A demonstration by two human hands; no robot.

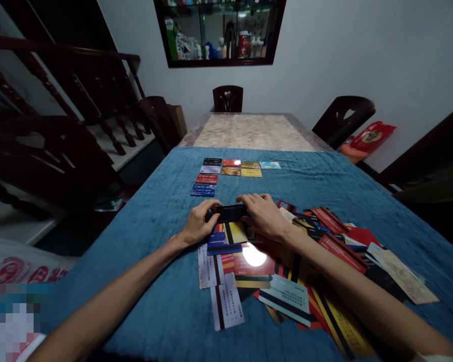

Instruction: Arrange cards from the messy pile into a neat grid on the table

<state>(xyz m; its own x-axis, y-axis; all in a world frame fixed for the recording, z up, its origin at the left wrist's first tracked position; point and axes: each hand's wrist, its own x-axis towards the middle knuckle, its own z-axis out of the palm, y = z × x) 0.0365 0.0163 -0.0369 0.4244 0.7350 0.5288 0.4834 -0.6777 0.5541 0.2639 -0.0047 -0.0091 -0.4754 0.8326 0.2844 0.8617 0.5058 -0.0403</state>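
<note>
Both of my hands hold a black card [232, 213] between them, tilted above the blue cloth. My left hand [200, 222] pinches its left edge with thumb and fingers. Closed on the right edge is my right hand [266, 217], with its fingertips along the top. Just below the card lie a yellow card [235, 233] and a dark blue card [222, 246]. A loose heap of overlapping cards spreads to the right and toward me, including a pale blue card [286, 297] and a red card [329, 220]. The print on the held card is unreadable.
Beyond my hands, several cards lie in neat columns, with a blue card [204, 190] nearest and a light blue card [271, 165] at the right. A blue cloth [151, 201] covers the near table. Dark chairs [228, 99] stand around it; a railing is at left.
</note>
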